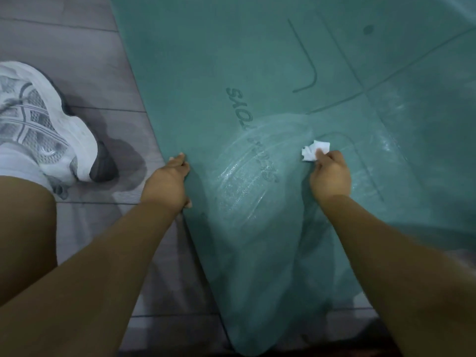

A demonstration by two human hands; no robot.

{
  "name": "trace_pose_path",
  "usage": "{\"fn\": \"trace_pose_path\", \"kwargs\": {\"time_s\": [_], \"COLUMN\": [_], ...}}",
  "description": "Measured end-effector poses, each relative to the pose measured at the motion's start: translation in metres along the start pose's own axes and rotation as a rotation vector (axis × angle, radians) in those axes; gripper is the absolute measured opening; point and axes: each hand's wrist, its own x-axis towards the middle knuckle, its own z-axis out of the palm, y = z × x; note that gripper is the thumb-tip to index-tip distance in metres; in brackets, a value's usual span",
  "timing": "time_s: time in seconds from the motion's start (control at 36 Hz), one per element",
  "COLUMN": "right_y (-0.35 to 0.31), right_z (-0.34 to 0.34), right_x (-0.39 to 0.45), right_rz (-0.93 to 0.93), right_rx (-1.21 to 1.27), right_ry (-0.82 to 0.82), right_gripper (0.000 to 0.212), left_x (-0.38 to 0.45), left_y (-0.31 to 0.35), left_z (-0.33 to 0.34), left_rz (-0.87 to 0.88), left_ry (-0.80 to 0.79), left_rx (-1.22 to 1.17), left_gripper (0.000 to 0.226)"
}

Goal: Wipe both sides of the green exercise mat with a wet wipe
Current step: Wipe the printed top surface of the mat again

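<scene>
No containers in my feed, just the green exercise mat (257, 60) lying flat on grey plank floor (77, 47), filling the centre and right of the head view. Its near corner is rounded and sits bottom centre.

Left hand (166, 180): grip curled closed around the mat's left edge, fingers tucked at the edge, thumb tip showing on the near side. Can't tell whether the edge is lifted off the floor or just pinned.

Right hand (331, 173): grip pinched closed on a white wet wipe (315, 150). Wipe is crumpled, most of it sticks out past the fingertips on the far side and it looks pressed onto the mat surface, well in from the left edge.

Mat has a glossy streaked patch (247, 176) between the two hands, curved arcs running down toward the near corner; more sheen on the far right. The rest reads matte. Dark printed lettering (235, 95) runs along the mat into the shiny area, partly unreadable there. Thin guide lines and one dark dot (368, 29) further out on the mat.

White and grey sneaker (46, 122) on the floor at left, apart from the mat, bare leg below it.
</scene>
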Motion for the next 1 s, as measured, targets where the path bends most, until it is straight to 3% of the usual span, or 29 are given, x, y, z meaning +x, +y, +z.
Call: {"fn": "trace_pose_path", "kwargs": {"time_s": [0.06, 0.08, 0.22, 0.28, 0.31, 0.36, 0.44, 0.5, 0.58, 0.64, 0.67, 0.78, 0.83, 0.86, 0.92, 1.0], "right_y": [-0.016, -0.028, -0.055, -0.045, -0.038, -0.016, 0.008, 0.015, 0.000, -0.017, -0.025, -0.016, 0.004, 0.013, 0.032, 0.057], "right_z": [0.010, 0.016, 0.041, 0.034, 0.029, 0.022, 0.000, -0.006, 0.002, 0.013, 0.017, 0.026, 0.017, 0.011, -0.003, -0.021], "right_x": [-0.015, -0.028, -0.103, -0.102, -0.092, -0.067, -0.034, -0.028, -0.044, -0.076, -0.095, -0.155, -0.152, -0.144, -0.122, -0.097], "right_rz": [0.100, 0.038, -0.951, -1.184, -1.208, -1.041, -0.466, -0.085, 0.146, 0.064, -0.062, -0.897, -1.104, -1.085, -0.855, -0.332], "right_rx": [0.024, 0.063, 0.125, 0.081, 0.047, 0.026, 0.006, 0.013, 0.113, 0.161, 0.216, 0.122, 0.074, 0.045, -0.026, -0.024], "right_ry": [0.001, -0.008, -0.331, -0.396, -0.388, -0.286, -0.047, -0.032, -0.026, -0.015, -0.041, -0.344, -0.444, -0.444, -0.378, -0.224], "right_gripper": [0.036, 0.036, 0.037, 0.035, 0.035, 0.035, 0.034, 0.029, 0.028, 0.027, 0.027, 0.038, 0.036, 0.032, 0.028, 0.037], "left_x": [0.001, 0.001, -0.004, -0.010, -0.015, -0.025, -0.040, -0.049, -0.058, -0.066, -0.070, -0.084, -0.091, -0.094, -0.101, -0.108], "left_y": [0.000, -0.001, -0.006, -0.009, -0.010, -0.009, -0.002, 0.003, 0.009, 0.015, 0.017, 0.022, 0.024, 0.025, 0.029, 0.036], "left_z": [0.000, 0.000, 0.006, 0.011, 0.014, 0.021, 0.031, 0.037, 0.044, 0.048, 0.050, 0.060, 0.064, 0.066, 0.069, 0.077], "left_rz": [-0.007, -0.004, 0.013, 0.019, 0.033, 0.069, 0.096, 0.075, 0.070, 0.118, 0.117, 0.070, 0.066, 0.065, 0.053, 0.032], "left_ry": [-0.004, -0.001, 0.015, 0.033, 0.045, 0.078, 0.137, 0.143, 0.113, 0.073, 0.043, -0.093, -0.155, -0.179, -0.212, -0.210], "left_rx": [0.008, 0.005, -0.078, -0.127, -0.130, -0.119, -0.047, 0.014, 0.068, 0.155, 0.189, 0.223, 0.259, 0.284, 0.315, 0.324], "left_gripper": [0.100, 0.100, 0.086, 0.074, 0.067, 0.050, 0.036, 0.036, 0.031, 0.032, 0.037, 0.070, 0.082, 0.086, 0.090, 0.095]}}
